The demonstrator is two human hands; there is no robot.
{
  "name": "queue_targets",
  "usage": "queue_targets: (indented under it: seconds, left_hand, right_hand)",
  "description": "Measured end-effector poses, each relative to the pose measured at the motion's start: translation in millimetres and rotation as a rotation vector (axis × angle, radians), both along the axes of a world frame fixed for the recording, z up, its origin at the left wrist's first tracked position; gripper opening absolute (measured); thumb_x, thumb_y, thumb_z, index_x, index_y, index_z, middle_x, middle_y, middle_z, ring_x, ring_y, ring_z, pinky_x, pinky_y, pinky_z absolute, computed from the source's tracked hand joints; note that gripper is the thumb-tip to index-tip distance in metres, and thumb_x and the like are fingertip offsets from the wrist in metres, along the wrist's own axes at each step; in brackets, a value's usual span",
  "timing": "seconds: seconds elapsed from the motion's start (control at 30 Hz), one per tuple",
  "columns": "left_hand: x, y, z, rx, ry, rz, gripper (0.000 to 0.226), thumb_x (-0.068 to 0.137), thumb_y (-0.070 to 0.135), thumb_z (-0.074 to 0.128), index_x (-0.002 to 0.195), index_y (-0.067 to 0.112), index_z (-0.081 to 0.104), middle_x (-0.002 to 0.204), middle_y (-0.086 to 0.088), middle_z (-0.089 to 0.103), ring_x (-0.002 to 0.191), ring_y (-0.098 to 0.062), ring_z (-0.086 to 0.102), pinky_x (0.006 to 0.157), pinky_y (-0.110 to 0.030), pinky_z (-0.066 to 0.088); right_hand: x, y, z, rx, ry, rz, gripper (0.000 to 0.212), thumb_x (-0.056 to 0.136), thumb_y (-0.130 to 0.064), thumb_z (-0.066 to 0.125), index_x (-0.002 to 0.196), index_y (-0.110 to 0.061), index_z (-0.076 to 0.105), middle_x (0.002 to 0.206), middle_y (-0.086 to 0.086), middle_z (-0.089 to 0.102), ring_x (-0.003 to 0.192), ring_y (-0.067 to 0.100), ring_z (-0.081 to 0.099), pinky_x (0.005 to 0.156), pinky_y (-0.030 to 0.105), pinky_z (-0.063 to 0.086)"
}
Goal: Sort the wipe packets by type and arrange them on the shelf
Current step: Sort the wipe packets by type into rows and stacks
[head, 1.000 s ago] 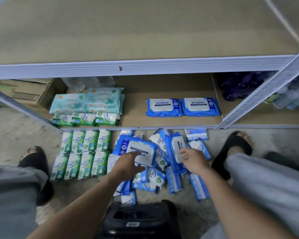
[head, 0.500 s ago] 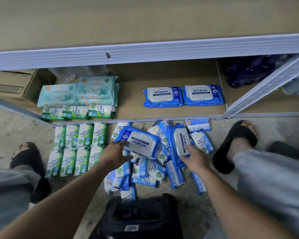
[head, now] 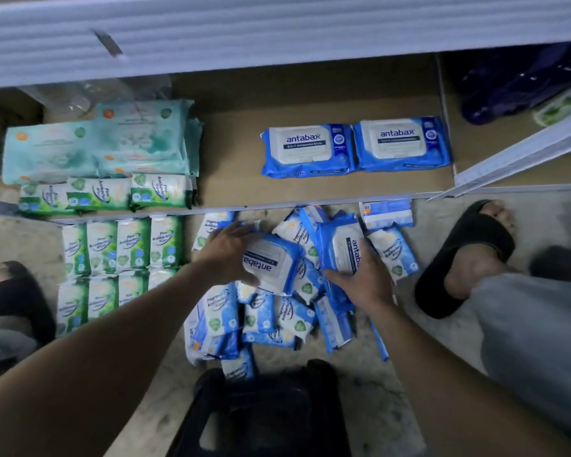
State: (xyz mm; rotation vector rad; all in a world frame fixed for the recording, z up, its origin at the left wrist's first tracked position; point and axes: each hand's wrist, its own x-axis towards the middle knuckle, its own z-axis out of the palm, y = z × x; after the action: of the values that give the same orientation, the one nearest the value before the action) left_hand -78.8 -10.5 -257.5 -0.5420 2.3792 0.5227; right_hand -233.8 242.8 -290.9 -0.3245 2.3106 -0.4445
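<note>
A: What has the left hand got?
B: A blue pack, call it the flat antabax pack. The fingers spread over its far-left corner and the thumb sits at the near edge, so it is gripped. The white lid faces up.
A: And the right hand?
B: It clasps a second one, the tilted antabax pack, by the near end. The thumb is on the pack's face and the other fingers go round its right edge. The two packs are just beside each other.
A: Where are they?
B: Over the heap of small blue packets on the floor, just near of the shelf's front lip. Whether they touch the heap, I cannot tell.
A: Left of the heap?
B: Green floor packets in two tidy rows, side against side.
A: On the shelf?
B: Right of middle, the shelved antabax pair lies flat, side by side and touching. At the left, teal packs are stacked, with a row of green shelf packets in front of them along the lip.
A: Anything else?
B: A black slipper on a foot to the right and a black object nearest the person. There is also a dark purple bundle at the shelf's far right, too dim to name.
</note>
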Motion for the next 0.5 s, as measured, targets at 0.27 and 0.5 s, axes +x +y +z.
queue_targets:
  seconds: [0.27, 0.5]
  left_hand:
    - [-6, -6, -6, -0.084, -0.035, -0.169, 0.121, 0.058, 0.066, 0.083, 0.157, 0.035, 0.021, 0.164, 0.004, 0.024, 0.149, -0.020, 0.020, 0.120, -0.040, 0.015]
    - [-6, 7, 4, -0.143, -0.043, -0.146, 0.106, 0.057, 0.076, 0.076, 0.141, 0.018, 0.043, 0.139, -0.002, 0.048, 0.129, -0.022, 0.044, 0.113, -0.038, 0.031]
  right_hand:
    - [2, -13, -5, 0.022, 0.074, -0.035, 0.123, 0.067, -0.064, 0.082, 0.158, -0.018, 0.013, 0.151, 0.014, 0.039, 0.135, 0.037, 0.044, 0.099, 0.052, 0.049]
    - [4, -14, 4, 0.040, 0.104, -0.082, 0.101, 0.075, -0.044, 0.079, 0.153, -0.011, 0.025, 0.143, 0.014, 0.048, 0.126, 0.038, 0.052, 0.096, 0.048, 0.051]
